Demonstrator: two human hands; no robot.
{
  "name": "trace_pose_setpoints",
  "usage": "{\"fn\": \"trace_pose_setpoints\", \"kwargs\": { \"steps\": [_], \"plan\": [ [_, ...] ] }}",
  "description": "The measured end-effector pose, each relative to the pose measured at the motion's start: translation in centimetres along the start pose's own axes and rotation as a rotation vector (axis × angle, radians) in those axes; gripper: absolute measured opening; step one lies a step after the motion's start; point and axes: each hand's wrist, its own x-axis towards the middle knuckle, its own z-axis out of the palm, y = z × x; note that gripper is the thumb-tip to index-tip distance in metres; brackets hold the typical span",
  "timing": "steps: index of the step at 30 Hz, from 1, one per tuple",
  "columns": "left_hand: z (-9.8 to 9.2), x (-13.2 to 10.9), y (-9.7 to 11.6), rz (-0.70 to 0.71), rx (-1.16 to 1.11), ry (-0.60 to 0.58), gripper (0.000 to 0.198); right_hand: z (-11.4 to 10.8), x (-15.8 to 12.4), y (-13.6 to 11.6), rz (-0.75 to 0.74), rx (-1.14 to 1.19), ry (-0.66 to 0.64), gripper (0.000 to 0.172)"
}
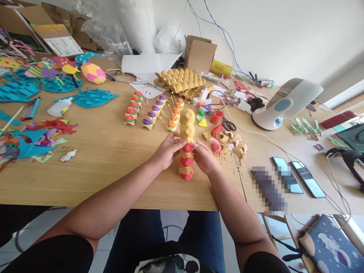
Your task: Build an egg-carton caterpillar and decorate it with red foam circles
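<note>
Nearest the viewer, a seated person's two bare forearms reach forward over blue-trousered knees onto a wide wooden table (113, 170). On the table's right side stands a white desk fan (284, 102), tilted upward, with two dark phones (308, 179) lying flat nearer the table's edge. At the far middle lies a flat cardboard egg tray (180, 80), with a small open cardboard box (199, 53) behind it. Teal paper cut-outs (91, 98) spread across the far left.

In the centre, near the front edge, lies a yellow egg-carton strip (187, 129), running away from the person. Its three nearest cups carry red pieces. The left hand (166, 151) and the right hand (205, 157) clasp it from either side, fingers curled against the cups by the farthest red piece.

Just beyond the strip, to its left, three short rows of decorated cups (148, 113) stand side by side, some stuck with pins. To the right sit a red cup (216, 115) and scissors (229, 124), with torn carton scraps (231, 142) nearer.
</note>
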Motion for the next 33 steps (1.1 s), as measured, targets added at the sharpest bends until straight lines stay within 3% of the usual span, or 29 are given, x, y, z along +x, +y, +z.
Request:
{"fn": "trace_pose_setpoints", "kwargs": {
  "steps": [5,9,19,27,33],
  "plan": [
    [0.2,-0.2,0.0,-0.01,0.03,-0.035,0.053,0.4,-0.5,-0.3,0.157,0.162,-0.112,0.033],
    [0.3,-0.4,-0.1,-0.012,0.065,-0.081,0.052,0.7,-0.8,-0.3,0.217,0.242,-0.08,0.028],
    [0.3,-0.5,-0.4,-0.079,0.08,-0.046,0.053,0.7,-0.4,0.6,0.198,0.173,0.06,0.029],
    [-0.2,-0.1,-0.6,-0.164,-0.017,-0.005,0.05,1.0,-0.7,0.2,0.263,0.304,0.054,0.027],
    [-0.2,-0.1,-0.4,-0.182,-0.037,0.016,0.045,1.1,-0.7,0.1,0.248,0.307,0.002,0.035]
  ]
}}
